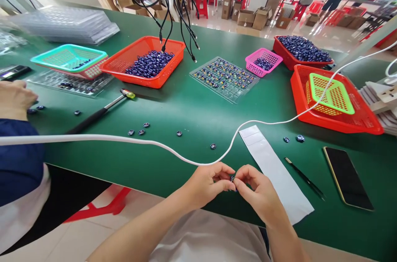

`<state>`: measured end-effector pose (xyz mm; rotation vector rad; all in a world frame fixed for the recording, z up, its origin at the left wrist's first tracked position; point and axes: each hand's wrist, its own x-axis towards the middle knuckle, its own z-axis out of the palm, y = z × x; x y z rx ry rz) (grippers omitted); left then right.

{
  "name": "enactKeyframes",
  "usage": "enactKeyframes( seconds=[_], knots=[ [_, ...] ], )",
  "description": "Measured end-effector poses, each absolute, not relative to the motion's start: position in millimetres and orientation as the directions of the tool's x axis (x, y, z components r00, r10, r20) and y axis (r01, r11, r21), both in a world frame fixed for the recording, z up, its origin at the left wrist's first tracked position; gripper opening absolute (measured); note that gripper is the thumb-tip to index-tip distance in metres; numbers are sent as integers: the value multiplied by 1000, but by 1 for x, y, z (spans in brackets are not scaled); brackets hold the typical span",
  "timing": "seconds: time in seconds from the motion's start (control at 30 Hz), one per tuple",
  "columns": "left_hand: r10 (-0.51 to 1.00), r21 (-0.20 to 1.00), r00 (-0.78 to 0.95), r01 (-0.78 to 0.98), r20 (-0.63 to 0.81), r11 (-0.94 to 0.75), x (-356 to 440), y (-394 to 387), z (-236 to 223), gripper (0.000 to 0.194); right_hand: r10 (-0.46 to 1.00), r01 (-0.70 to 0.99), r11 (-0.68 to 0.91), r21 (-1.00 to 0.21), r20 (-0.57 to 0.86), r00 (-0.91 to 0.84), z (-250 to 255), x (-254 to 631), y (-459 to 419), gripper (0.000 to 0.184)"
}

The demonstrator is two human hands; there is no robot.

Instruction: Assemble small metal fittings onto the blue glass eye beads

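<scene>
both hands (233, 178) pinch a small dark piece (232, 178), grips nearly closed, at the green counter (192, 109). boxes (262, 18) stand on the floor (217, 20) beyond.

The small dark piece (232, 178) is pinched between the fingertips of the left hand (214, 183) and the right hand (252, 187), where the two hands meet. Its visible part is dark blue with a pale, shiny glint. The fingers cover most of it, so its full outline and tilt cannot be told.
</scene>
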<state>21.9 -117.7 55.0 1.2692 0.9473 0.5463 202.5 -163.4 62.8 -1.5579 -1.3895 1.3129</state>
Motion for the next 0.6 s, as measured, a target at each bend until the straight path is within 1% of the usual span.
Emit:
enactKeyframes(
  seconds=[0.07,0.13,0.2,0.27,0.33,0.4,0.43,0.5,0.6],
  knots=[
    [815,952,494,111,-302,286,23,-120,54,21,971,285,-209,-936,-233,-53,62,202,-163,16],
    [838,959,469,94,-280,269,23,-122,53,19,971,267,-216,-939,-236,-42,63,201,-163,17],
    [853,973,470,84,-228,214,22,-124,52,19,966,254,-233,-939,-252,-46,66,201,-163,17],
    [860,988,487,94,-152,122,20,-126,52,20,963,265,-238,-934,-262,-59,68,200,-164,16],
    [867,993,492,119,-80,24,19,-129,53,23,970,312,-213,-926,-240,-49,69,198,-165,15],
    [872,990,486,140,-57,-13,19,-130,55,25,982,380,-166,-910,-188,-22,70,196,-166,12],
    [872,992,484,129,-73,12,19,-131,56,25,987,410,-142,-901,-160,-11,69,195,-166,12],
    [860,988,487,66,-152,138,20,-131,58,26,993,442,-109,-891,-122,-2,68,193,-166,11],
    [823,935,495,-57,-278,350,22,-129,60,30,993,392,-92,-915,-111,-26,65,195,-166,14]
  ],
)
